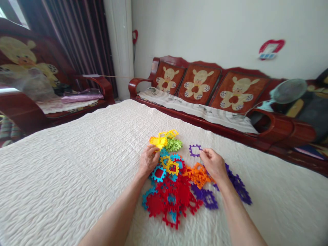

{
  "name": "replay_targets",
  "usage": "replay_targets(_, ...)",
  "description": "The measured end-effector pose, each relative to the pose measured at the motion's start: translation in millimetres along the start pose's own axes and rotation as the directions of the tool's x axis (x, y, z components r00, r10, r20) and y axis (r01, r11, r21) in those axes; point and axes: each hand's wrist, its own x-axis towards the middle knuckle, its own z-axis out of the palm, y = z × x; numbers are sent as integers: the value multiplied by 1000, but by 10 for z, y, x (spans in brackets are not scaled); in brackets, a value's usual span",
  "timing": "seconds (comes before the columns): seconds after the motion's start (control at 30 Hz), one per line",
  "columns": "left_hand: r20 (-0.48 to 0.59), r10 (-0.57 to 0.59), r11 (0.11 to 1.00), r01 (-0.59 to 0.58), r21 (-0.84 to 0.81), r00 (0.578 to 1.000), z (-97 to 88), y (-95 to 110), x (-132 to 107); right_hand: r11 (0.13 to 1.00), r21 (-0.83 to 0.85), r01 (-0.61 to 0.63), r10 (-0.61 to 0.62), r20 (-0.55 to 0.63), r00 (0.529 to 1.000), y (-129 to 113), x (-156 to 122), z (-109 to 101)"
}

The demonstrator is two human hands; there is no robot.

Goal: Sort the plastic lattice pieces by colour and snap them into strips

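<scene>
My right hand (213,164) pinches a purple square frame piece (195,150) with notched edges by its right side, above the bed-like white surface. My left hand (150,160) is closed, its fingertips against yellow interlocking plastic pieces (158,141). Just beyond it lie light green pieces (174,144). Between my hands is a mixed heap: red pieces (183,189), a blue frame piece (158,173) and a yellow frame piece (173,167) on top. Orange pieces (198,175) lie right of the heap, partly under my right hand. Purple pieces (238,186) lie on both sides of my right wrist.
A white quilted cover (77,164) spreads under everything. Behind stands a wooden sofa (176,109) with bear-patterned cushions, and a wooden armchair (23,106) is at left. A pale fan (288,91) stands near the sofa's right arm.
</scene>
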Motion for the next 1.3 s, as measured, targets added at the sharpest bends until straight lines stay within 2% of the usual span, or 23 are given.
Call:
replay_targets(0.13,63,33,999,-33,-4,997,-12,15,3,985,-82,-154,144,-117,983,423,-178,-450)
replay_targets(0.23,75,33,999,-32,-14,997,-14,-5,13,962,-154,-227,204,-152,967,632,-273,-660)
replay_targets(0.3,69,31,999,-31,-15,997,-12,-27,16,946,-215,-243,211,-162,964,716,-329,-737)
replay_targets(0.37,58,22,1000,-22,-6,998,-7,-51,17,941,-276,-198,143,-209,967,751,-418,-772)
replay_targets(0.43,53,24,1000,-24,0,998,-2,-73,18,954,-290,-71,2,-233,972,728,-567,-767)
replay_targets(0.47,47,32,1000,-32,0,998,1,-83,18,963,-268,16,-74,-206,976,696,-664,-750)
replay_targets(0.5,41,45,999,-45,-3,998,3,-91,19,971,-214,110,-140,-134,981,654,-773,-724)
replay_targets(0.53,34,61,998,-61,-6,998,5,-98,21,967,-157,199,-203,-11,979,604,-886,-689)
replay_targets(0.57,26,75,997,-75,-8,997,8,-104,22,954,-123,272,-259,106,960,552,-999,-646)
replay_targets(0.63,17,92,996,-92,-6,996,13,-114,23,933,-104,343,-310,249,918,457,-1192,-545)
replay_targets(0.7,12,101,995,-101,0,995,19,-122,23,922,-110,371,-319,328,889,388,-1310,-435)
replay_targets(0.77,5,108,994,-108,7,994,25,-130,22,915,-122,385,-323,351,879,350,-1341,-330)
replay_targets(0.93,11,100,995,-101,13,995,23,-131,23,895,-161,416,-338,362,869,344,-1175,-151)
replay_targets(1.13,24,81,997,-82,2,996,0,-112,27,870,-180,459,-334,469,817,246,-954,-129)
replay_targets(1.3,31,53,998,-54,32,998,-2,-117,24,859,-192,475,-340,479,809,177,-878,-121)
